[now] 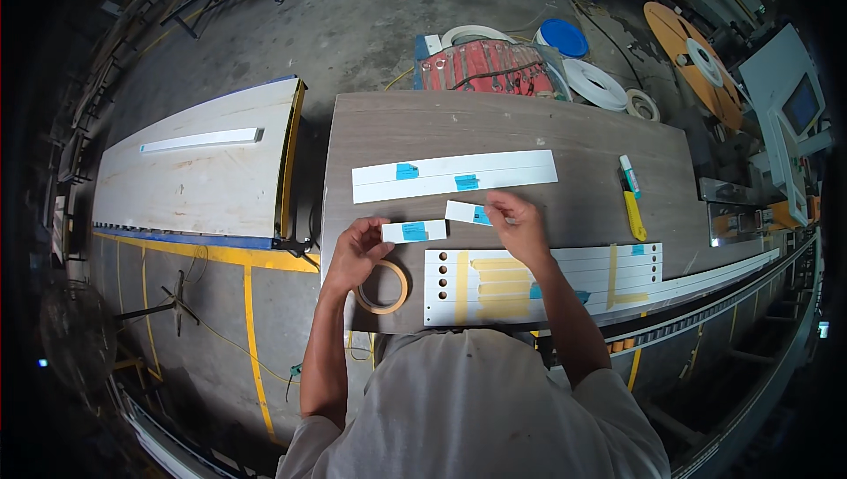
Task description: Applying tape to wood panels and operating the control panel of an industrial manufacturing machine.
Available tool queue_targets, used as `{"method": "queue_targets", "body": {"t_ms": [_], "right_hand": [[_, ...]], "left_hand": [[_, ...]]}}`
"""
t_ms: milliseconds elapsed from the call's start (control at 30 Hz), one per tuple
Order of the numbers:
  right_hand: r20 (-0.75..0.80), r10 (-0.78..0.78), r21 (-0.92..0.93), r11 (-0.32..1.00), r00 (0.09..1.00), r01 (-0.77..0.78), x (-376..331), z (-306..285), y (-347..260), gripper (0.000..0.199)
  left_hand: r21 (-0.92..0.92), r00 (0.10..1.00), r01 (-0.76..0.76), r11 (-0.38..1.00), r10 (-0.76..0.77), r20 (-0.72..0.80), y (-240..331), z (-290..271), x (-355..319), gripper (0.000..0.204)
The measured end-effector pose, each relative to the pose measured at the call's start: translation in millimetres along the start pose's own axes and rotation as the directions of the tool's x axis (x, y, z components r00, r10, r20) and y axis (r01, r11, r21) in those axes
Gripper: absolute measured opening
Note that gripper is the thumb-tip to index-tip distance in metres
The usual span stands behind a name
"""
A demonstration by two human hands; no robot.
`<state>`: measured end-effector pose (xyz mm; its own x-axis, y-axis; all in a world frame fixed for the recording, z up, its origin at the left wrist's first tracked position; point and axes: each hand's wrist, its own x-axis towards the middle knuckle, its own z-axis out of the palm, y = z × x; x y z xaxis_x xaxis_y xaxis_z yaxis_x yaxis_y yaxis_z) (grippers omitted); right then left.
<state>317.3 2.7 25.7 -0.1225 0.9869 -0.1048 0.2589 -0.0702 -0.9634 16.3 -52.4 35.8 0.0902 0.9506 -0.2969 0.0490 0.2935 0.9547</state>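
Note:
My left hand (357, 252) pinches the left end of a short white strip (438, 229) that carries a blue label. In my right hand (520, 230), the fingers close on the right end of a second short white strip (459, 211), also blue-labelled. The two pieces lie close together, the right one slightly farther away. Beyond them lies a longer white board (520, 168) with a line along it and two blue labels. Beneath my right forearm are white boards (578, 267) with round holes at their ends and yellow tape across them. A tape roll (405, 288) sits just below my left hand.
A yellow utility knife (633, 216) and a white-and-green tube (628, 175) lie at the right of the brown table (388, 130). Past its far edge are a red tool pouch (485, 67) and white rolls (594, 85). A pale cart (203, 183) stands left, a machine screen (800, 105) right.

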Motion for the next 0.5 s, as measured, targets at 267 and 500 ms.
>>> {"method": "queue_targets", "body": {"t_ms": [267, 500], "right_hand": [[0.063, -0.338, -0.644, 0.705, 0.939, 0.296, -9.5, -35.0, 6.2, 0.049], [0.06, -0.268, -0.577, 0.777, 0.961, 0.253, -10.6, -36.9, 16.5, 0.05]], "left_hand": [[0.453, 0.982, -0.128, 0.882, 0.176, -0.063, -5.7, -14.1, 1.7, 0.039], [0.658, 0.97, -0.098, 0.746, 0.219, -0.105, 2.9, -8.0, -0.9, 0.048]]}}
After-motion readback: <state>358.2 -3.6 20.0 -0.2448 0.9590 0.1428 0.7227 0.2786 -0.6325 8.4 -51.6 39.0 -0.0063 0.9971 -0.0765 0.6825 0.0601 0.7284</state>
